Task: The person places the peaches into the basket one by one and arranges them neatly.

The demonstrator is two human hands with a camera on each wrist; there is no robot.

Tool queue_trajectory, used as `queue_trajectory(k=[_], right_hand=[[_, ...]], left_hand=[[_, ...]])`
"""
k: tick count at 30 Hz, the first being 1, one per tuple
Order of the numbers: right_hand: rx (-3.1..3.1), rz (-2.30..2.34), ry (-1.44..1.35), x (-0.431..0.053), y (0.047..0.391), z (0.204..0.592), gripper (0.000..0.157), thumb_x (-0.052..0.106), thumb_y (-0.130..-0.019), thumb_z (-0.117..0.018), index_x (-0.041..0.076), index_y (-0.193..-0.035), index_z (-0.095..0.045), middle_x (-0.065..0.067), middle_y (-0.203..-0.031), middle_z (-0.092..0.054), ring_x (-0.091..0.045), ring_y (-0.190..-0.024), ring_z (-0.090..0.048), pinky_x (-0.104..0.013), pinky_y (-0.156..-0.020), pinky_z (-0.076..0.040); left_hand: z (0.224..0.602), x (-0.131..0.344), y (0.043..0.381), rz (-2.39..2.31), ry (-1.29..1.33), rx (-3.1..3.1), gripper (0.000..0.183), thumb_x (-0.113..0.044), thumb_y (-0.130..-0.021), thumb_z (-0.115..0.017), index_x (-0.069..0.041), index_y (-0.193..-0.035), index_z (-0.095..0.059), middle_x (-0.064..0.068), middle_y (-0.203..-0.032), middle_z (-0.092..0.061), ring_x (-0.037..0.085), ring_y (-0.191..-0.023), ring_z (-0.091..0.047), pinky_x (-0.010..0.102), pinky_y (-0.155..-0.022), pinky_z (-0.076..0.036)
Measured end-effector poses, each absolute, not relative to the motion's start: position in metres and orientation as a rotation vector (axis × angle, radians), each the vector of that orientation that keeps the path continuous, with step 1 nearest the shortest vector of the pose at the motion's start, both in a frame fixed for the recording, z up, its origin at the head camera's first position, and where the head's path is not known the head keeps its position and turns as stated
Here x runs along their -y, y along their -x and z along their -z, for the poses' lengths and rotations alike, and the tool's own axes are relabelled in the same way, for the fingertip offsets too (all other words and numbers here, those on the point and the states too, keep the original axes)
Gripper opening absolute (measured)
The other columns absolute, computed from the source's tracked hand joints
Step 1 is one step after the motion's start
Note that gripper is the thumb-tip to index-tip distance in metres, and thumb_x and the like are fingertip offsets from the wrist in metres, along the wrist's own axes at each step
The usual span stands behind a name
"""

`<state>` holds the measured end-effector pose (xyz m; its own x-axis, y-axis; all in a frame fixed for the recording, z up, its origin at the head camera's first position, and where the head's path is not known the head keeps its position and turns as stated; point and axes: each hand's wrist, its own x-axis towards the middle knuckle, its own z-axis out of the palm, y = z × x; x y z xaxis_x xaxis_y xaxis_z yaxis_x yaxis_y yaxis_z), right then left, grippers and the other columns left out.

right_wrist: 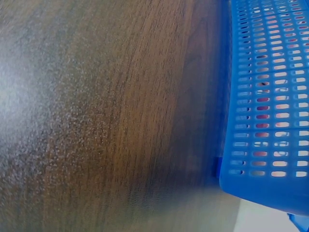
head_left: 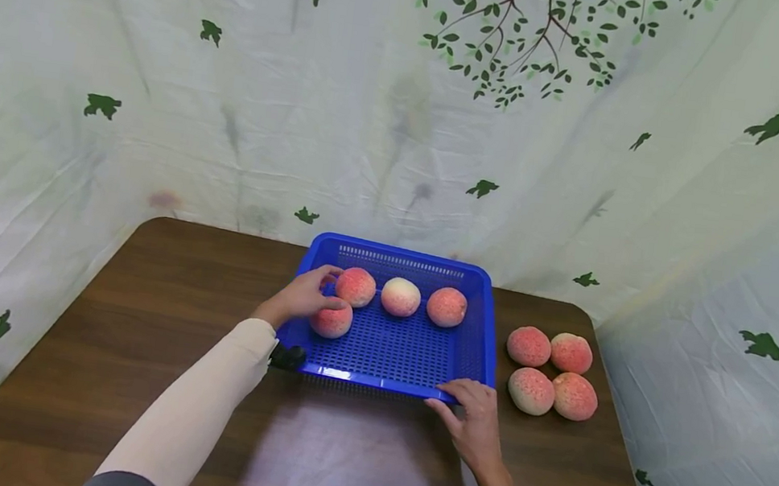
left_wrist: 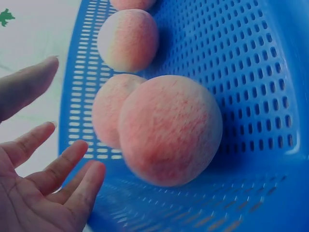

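Note:
A blue plastic basket [head_left: 412, 359] with perforated walls stands on the table, with several peaches inside. Three of them line its back part: a reddish peach [head_left: 356, 287], a paler peach [head_left: 401, 297] and another red one [head_left: 446, 307]. A fourth peach [head_left: 331, 319] lies in front of the leftmost. My left hand [head_left: 304, 295] is over the basket's left side, beside these two left peaches. In the left wrist view its fingers [left_wrist: 77, 154] are spread, apart from the nearest peach [left_wrist: 171, 130]. My right hand [head_left: 474, 411] grips the basket's front rim near the right corner, thumb outside.
Right of the basket, several more peaches [head_left: 552, 374] sit grouped on the brown wooden table [head_left: 155, 311]. A pale curtain [head_left: 348, 108] printed with leaves and branches hangs behind the table and along its sides. Glare brightens the table's front middle.

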<state>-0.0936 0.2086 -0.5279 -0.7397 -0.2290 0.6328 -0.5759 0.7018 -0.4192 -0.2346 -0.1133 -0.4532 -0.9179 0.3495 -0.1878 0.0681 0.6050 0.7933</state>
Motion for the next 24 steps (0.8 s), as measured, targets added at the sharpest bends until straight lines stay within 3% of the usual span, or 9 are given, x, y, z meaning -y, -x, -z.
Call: queue_trajectory(k=[12,24], right_hand=[[2.356,-0.843,-0.616,-0.208,0.095,0.529,0.026,0.019,-0.068,-0.084,0.007,-0.089,-0.073,-0.002,-0.085,-0.069,-0.020,-0.082,-0.063,-0.037,-0.079,-0.035],[2.355,-0.846,-0.611,-0.207,0.093,0.529,0.028,0.016,-0.065,-0.085,0.007,-0.089,-0.074,-0.001,-0.085,-0.069,-0.020,-0.081,-0.063,-0.037,-0.078,-0.035]], left_hand=[[0.426,0.136,0.215,-1.120,-0.469,-2.676,0.072,-0.037,-0.087,-0.069,-0.006,-0.145,-0.038,0.024,-0.148,-0.035,0.043,-0.137,-0.029,0.059,-0.108,-0.025],[0.419,0.138,0.165,-1.124,-0.634,-2.770,0.078,-0.045,-0.085,-0.068,-0.007,-0.146,-0.038,0.017,-0.153,-0.030,0.039,-0.141,-0.024,0.062,-0.108,-0.023]])
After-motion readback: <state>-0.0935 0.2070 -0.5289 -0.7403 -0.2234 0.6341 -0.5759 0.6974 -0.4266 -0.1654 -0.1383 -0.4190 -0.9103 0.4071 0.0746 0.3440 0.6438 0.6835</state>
